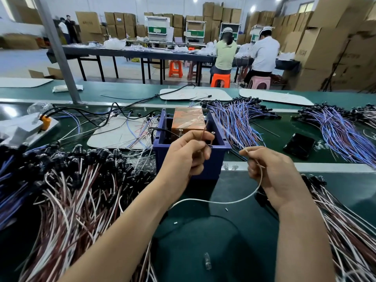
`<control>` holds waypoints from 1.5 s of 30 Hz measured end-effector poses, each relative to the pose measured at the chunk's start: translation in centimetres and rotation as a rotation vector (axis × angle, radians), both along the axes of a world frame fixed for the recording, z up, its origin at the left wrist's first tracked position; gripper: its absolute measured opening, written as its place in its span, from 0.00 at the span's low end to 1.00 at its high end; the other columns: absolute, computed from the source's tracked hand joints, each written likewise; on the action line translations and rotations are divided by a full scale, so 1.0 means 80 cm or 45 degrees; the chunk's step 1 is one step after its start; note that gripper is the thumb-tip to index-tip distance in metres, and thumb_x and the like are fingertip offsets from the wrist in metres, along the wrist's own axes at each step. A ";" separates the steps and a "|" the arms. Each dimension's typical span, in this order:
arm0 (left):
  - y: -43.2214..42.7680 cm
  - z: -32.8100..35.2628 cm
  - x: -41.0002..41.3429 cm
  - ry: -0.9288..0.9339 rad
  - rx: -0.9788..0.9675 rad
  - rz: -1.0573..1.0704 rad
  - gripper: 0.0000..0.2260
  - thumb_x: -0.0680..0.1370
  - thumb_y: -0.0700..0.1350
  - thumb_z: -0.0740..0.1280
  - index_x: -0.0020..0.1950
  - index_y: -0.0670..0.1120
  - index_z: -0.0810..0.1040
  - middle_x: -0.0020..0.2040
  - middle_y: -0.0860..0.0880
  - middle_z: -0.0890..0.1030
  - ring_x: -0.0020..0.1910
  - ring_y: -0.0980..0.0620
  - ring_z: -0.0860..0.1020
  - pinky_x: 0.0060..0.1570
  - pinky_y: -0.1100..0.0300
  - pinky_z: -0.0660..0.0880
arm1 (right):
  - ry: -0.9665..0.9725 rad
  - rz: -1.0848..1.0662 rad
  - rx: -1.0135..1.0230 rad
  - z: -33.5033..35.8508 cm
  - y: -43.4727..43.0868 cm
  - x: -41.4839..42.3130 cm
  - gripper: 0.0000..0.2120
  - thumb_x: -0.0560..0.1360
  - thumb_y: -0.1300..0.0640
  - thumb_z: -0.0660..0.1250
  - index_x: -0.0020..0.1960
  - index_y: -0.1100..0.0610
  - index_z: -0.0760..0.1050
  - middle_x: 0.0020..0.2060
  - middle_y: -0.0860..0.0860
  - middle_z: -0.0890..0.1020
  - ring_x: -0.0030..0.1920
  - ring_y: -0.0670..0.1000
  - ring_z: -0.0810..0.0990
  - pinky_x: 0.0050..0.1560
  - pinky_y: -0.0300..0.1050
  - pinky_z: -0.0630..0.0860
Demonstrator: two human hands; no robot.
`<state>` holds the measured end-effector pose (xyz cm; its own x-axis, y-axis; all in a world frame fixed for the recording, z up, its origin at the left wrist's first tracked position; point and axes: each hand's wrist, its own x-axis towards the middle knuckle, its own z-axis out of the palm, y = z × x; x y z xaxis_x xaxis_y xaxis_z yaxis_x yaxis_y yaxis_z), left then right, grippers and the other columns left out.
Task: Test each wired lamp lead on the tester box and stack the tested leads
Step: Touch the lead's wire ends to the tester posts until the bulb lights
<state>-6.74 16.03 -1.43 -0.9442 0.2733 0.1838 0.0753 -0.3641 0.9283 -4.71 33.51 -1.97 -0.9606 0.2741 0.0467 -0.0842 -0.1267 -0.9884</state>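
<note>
The left hand [187,154] pinches the brown wire end of a lamp lead [223,202] at the near rim of the blue tester box [220,159], close to a screw there; the right hand [273,173] pinches the lead's white wire end just right of the box; the white wire sags in a loop between the hands above the green bench [234,237]; a heap of red-and-white leads [71,186] lies to the left, another pile [350,224] to the right; blue leads [236,119] lie behind the box; a dark phone [299,145] rests beside them.
</note>
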 end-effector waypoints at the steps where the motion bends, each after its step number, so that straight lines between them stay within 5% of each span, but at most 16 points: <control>1: 0.002 0.002 0.003 0.041 0.011 0.011 0.10 0.80 0.36 0.57 0.48 0.45 0.77 0.27 0.53 0.72 0.24 0.58 0.58 0.22 0.69 0.54 | -0.002 0.040 0.029 0.001 -0.003 0.000 0.16 0.73 0.67 0.61 0.32 0.59 0.82 0.22 0.48 0.71 0.26 0.45 0.66 0.29 0.37 0.62; 10: 0.004 0.007 0.005 0.123 0.143 0.100 0.08 0.73 0.48 0.66 0.44 0.44 0.81 0.31 0.52 0.77 0.23 0.61 0.62 0.20 0.71 0.60 | 0.052 0.151 0.188 0.012 -0.010 0.006 0.18 0.72 0.68 0.60 0.29 0.57 0.82 0.21 0.50 0.70 0.25 0.46 0.66 0.28 0.36 0.65; 17: 0.004 0.008 0.006 0.071 0.232 0.044 0.05 0.77 0.41 0.64 0.48 0.44 0.80 0.36 0.50 0.82 0.24 0.60 0.60 0.20 0.71 0.59 | 0.050 0.124 0.119 0.016 -0.007 0.008 0.19 0.72 0.70 0.59 0.27 0.59 0.79 0.23 0.49 0.74 0.25 0.45 0.69 0.27 0.34 0.68; 22: 0.005 0.008 0.007 0.100 0.113 0.109 0.07 0.79 0.36 0.63 0.45 0.44 0.79 0.37 0.49 0.82 0.24 0.60 0.61 0.21 0.70 0.60 | 0.058 0.129 0.307 0.019 -0.009 0.013 0.18 0.72 0.70 0.59 0.30 0.58 0.81 0.24 0.52 0.78 0.26 0.45 0.73 0.28 0.33 0.71; 28: 0.008 0.004 0.009 0.093 -0.057 0.154 0.06 0.78 0.37 0.65 0.42 0.45 0.77 0.34 0.51 0.83 0.22 0.61 0.63 0.20 0.70 0.59 | 0.180 0.164 0.371 0.023 -0.023 0.015 0.04 0.72 0.61 0.71 0.39 0.56 0.80 0.25 0.49 0.78 0.23 0.42 0.68 0.25 0.29 0.63; 35: -0.001 0.004 0.001 0.155 -0.119 0.188 0.06 0.79 0.37 0.64 0.42 0.43 0.75 0.32 0.50 0.82 0.22 0.58 0.61 0.19 0.69 0.58 | 0.164 0.164 0.466 0.021 -0.029 0.011 0.05 0.74 0.64 0.69 0.39 0.59 0.79 0.21 0.44 0.75 0.21 0.39 0.69 0.25 0.26 0.63; 42: -0.024 0.010 -0.016 -0.182 0.252 0.133 0.14 0.81 0.46 0.56 0.50 0.39 0.78 0.32 0.48 0.78 0.25 0.58 0.62 0.23 0.69 0.60 | -0.008 -0.044 0.261 0.011 -0.014 0.005 0.09 0.75 0.63 0.67 0.37 0.56 0.77 0.22 0.46 0.74 0.19 0.41 0.62 0.20 0.31 0.59; 45: 0.000 -0.005 -0.011 -0.233 0.165 0.219 0.17 0.83 0.44 0.54 0.44 0.40 0.79 0.28 0.51 0.75 0.23 0.59 0.62 0.22 0.69 0.59 | -0.066 -0.049 0.246 0.005 -0.021 0.001 0.08 0.77 0.62 0.66 0.39 0.56 0.76 0.23 0.46 0.74 0.19 0.41 0.62 0.20 0.31 0.59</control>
<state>-7.59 16.01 -1.80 -0.9954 0.0911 0.0286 -0.0184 -0.4770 0.8787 -4.64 31.80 -1.60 -0.9520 0.3014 0.0531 -0.0339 0.0684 -0.9971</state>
